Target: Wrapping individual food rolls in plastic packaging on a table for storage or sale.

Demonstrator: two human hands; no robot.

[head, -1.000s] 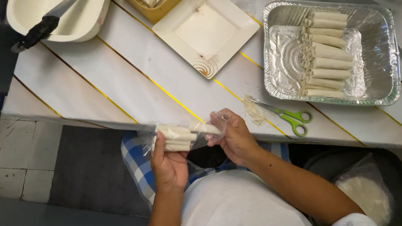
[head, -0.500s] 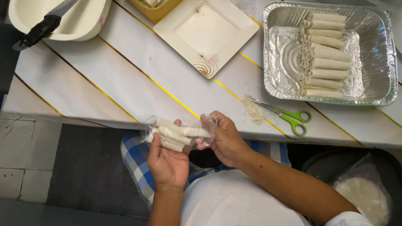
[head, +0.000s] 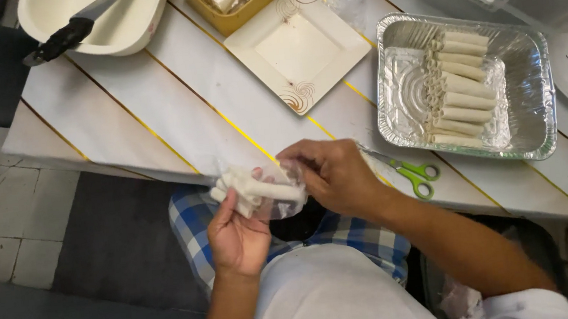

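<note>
Plainly, held thing: a clear plastic bag (head: 269, 189) with a few pale rolls (head: 252, 189) inside, lifted off the table edge and held over the lap, so both hands can work it in the air.
Left hand: the left hand (head: 239, 231) is palm up under the bag, its fingers (head: 231, 207) curled up around the rolls from below; this cradles the bundle and keeps the rolls lying side by side.
Right hand: the right hand (head: 338, 175) comes in from the other side, its fingertips (head: 293, 169) pressed together on the bag's end, pinching the plastic; the grip looks meant to keep that end gathered while the other hand bears the weight.
Beyond the right knuckles: green-handled scissors (head: 412, 173) lie flat on the white plank table (head: 173, 108), near the wrist, within easy reach.
Farther past the scissors: a foil tray (head: 528, 77) holds a neat row of like rolls (head: 455, 85) stacked along its middle.
Ahead of the fingertips: an empty square plate (head: 297, 45), well apart from both hands.
Ahead of the left fingers, far: a cream bowl (head: 136, 27) with a black-handled knife (head: 70, 34) resting across it.
Beside the plate: a yellow tub (head: 241, 18); contents pale, too unclear to tell.
</note>
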